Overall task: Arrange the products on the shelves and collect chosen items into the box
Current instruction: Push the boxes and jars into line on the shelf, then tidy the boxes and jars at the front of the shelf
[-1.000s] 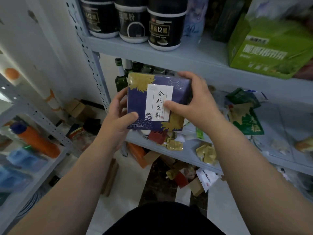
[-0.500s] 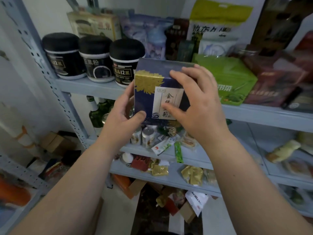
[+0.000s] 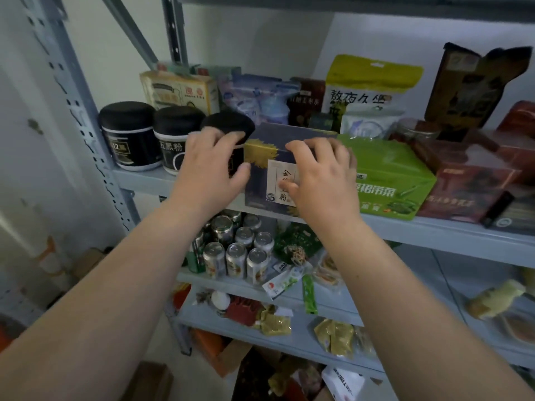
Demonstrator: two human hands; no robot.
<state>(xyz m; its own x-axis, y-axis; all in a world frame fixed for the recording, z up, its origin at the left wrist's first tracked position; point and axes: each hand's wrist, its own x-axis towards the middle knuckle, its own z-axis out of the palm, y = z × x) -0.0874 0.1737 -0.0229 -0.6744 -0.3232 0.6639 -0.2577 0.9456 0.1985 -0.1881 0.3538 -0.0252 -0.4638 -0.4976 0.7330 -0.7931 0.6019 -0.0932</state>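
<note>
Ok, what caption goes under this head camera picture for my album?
Left hand and right hand steady a blue box on the shelf, between black jars and a green box.

Third black jar (image 3: 231, 125): mostly hidden behind the left hand (image 3: 208, 172).
Navy box (image 3: 257, 180) label: partly covered by the right hand (image 3: 321, 180).
Red box (image 3: 519, 118): cut off by the right edge.
</note>
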